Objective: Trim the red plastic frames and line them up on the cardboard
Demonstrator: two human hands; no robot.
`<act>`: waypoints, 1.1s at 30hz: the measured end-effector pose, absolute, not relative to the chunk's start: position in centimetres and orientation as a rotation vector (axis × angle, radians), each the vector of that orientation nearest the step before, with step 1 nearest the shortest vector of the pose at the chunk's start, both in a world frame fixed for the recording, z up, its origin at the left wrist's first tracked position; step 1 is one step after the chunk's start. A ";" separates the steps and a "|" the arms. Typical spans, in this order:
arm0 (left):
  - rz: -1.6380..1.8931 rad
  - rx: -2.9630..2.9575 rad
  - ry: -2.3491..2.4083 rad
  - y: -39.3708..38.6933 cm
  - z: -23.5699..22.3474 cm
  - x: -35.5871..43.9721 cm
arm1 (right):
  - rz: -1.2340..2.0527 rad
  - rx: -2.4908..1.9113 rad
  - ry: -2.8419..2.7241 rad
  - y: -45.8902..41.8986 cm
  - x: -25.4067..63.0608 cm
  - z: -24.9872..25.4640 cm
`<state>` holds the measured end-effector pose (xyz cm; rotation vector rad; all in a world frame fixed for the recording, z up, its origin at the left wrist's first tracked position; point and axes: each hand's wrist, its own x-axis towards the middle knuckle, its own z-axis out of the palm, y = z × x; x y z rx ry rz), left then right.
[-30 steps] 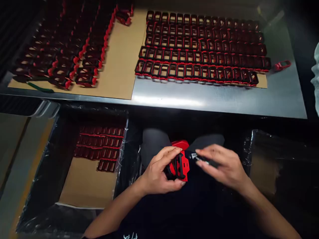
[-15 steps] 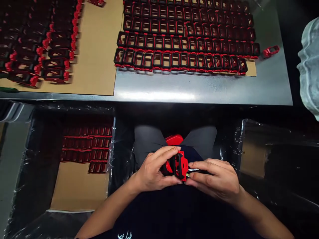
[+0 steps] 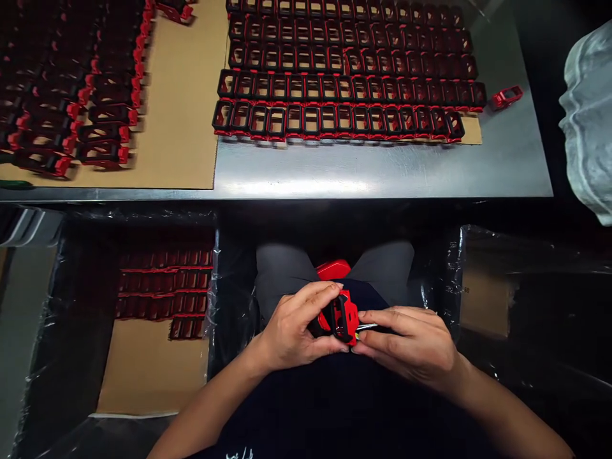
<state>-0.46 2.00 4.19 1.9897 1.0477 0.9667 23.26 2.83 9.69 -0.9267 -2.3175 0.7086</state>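
My left hand (image 3: 296, 328) is closed around a red and black plastic part (image 3: 342, 317), held over my lap. My right hand (image 3: 411, 344) pinches a thin tool with a metal tip (image 3: 367, 327), and the tip touches the part's right edge. Another red piece (image 3: 333, 269) lies on my lap just beyond the hands. On the metal table (image 3: 382, 169) ahead, rows of the same black and red parts (image 3: 344, 70) stand on cardboard.
More parts (image 3: 71, 83) lie on a cardboard sheet at the table's left. A plastic-lined box (image 3: 153, 319) at lower left holds rows of parts. Another lined box (image 3: 526, 299) sits at the right. A lone red part (image 3: 507, 97) lies at the table's right. Pale fabric (image 3: 590, 121) shows at the right edge.
My right hand brought the tool's tip in from the right to the part's edge and stays there. The view has tilted down slightly.
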 end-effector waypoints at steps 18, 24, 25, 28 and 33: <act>1.030 1.685 1.080 1.0 3.9 -0.6 | 0.630 -0.842 -2.238 4.0 22.1 9.2; 1.233 1.093 0.855 -0.4 2.5 -0.7 | 0.358 -1.151 -2.077 13.3 20.5 5.8; 1.241 1.024 0.811 -0.6 2.5 -0.7 | 0.328 -1.237 -2.106 15.4 20.1 5.0; 1.268 0.901 0.747 -0.8 2.5 -0.5 | 0.353 -1.361 -2.119 20.4 18.7 3.3; 1.283 0.835 0.757 -0.8 2.6 -0.5 | 0.438 -1.381 -2.007 20.0 18.1 4.4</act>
